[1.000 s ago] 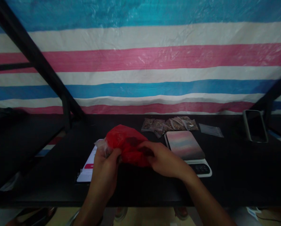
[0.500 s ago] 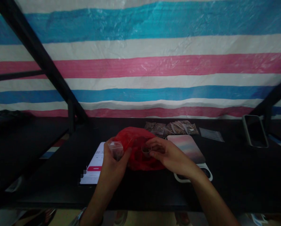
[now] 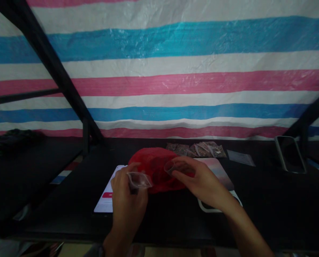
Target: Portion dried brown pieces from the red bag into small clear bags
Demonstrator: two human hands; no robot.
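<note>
My left hand (image 3: 128, 194) grips a small clear zip bag (image 3: 140, 180) whose mouth gapes open. Between the fingers of my right hand (image 3: 194, 175) is a small clear cup (image 3: 169, 167), tilted toward the left; what it holds is too dark to make out. Both hands are over a red plastic bag (image 3: 152, 155) lying on the black table. A phone with a lit screen (image 3: 106, 201) lies partly under my left hand. Beneath my right forearm are a pastel-coloured flat case (image 3: 221, 175) and a white-rimmed device (image 3: 209, 210), partly covered.
Several filled small bags (image 3: 202, 149) lie in a row behind the red bag. A flat clear bag (image 3: 240, 157) is right of them. Another phone (image 3: 290, 154) leans near the right post. Black metal bars (image 3: 65, 89) and a striped plastic sheet (image 3: 175, 84) stand behind.
My left hand has shifted down, and the zip bag's opening now shows wider. The cup in my right hand has risen slightly and tipped toward the left. The camera has tilted up a little.
</note>
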